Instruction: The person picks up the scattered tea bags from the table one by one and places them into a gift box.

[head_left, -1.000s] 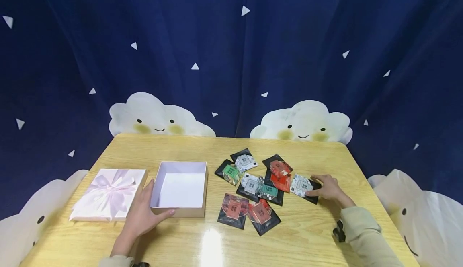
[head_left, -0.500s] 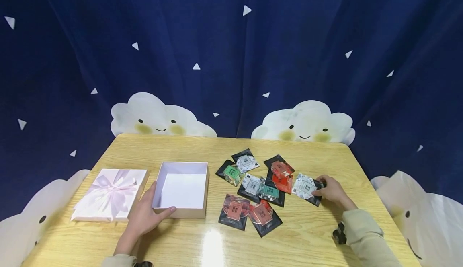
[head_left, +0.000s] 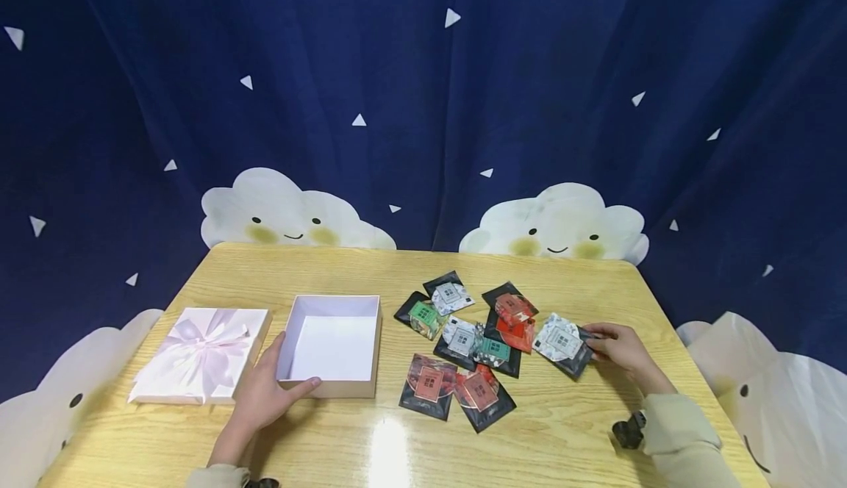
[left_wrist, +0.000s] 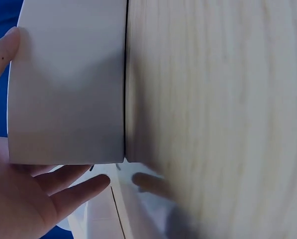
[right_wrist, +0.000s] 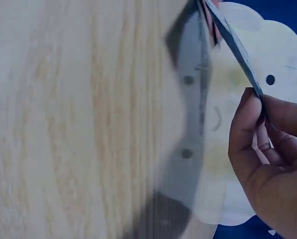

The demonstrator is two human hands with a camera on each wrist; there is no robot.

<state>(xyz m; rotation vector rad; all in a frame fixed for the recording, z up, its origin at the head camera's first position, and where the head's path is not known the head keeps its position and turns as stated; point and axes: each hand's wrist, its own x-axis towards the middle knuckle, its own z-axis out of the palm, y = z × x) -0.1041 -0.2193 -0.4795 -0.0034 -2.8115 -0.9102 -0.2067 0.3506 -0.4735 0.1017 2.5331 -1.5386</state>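
Observation:
My right hand (head_left: 625,352) pinches the edge of a black sachet (head_left: 565,345) with a silver-white floral print. In the right wrist view the sachet (right_wrist: 240,52) is seen edge-on and tilted up, between thumb and fingertips. My left hand (head_left: 261,392) rests at the near left corner of an uncovered box (head_left: 340,390) with a white inside. Its thumb lies along the box's front; its fingers, fairly straight, reach along the left side. In the left wrist view the thumb touches the rim of the box wall (left_wrist: 68,89).
Left of the box lies a white lid (head_left: 205,356) with a pale pink ribbon bow. Several more sachets, such as a green one (head_left: 423,317) and a red one (head_left: 429,386), lie scattered on the wooden table (head_left: 331,444), some overlapping. A dark blue curtain (head_left: 357,69) hangs behind.
The right hand has drawn the silver-white sachet slightly right and turned it away from the red sachets, its near edge now lifted. The left hand has stayed at the box.

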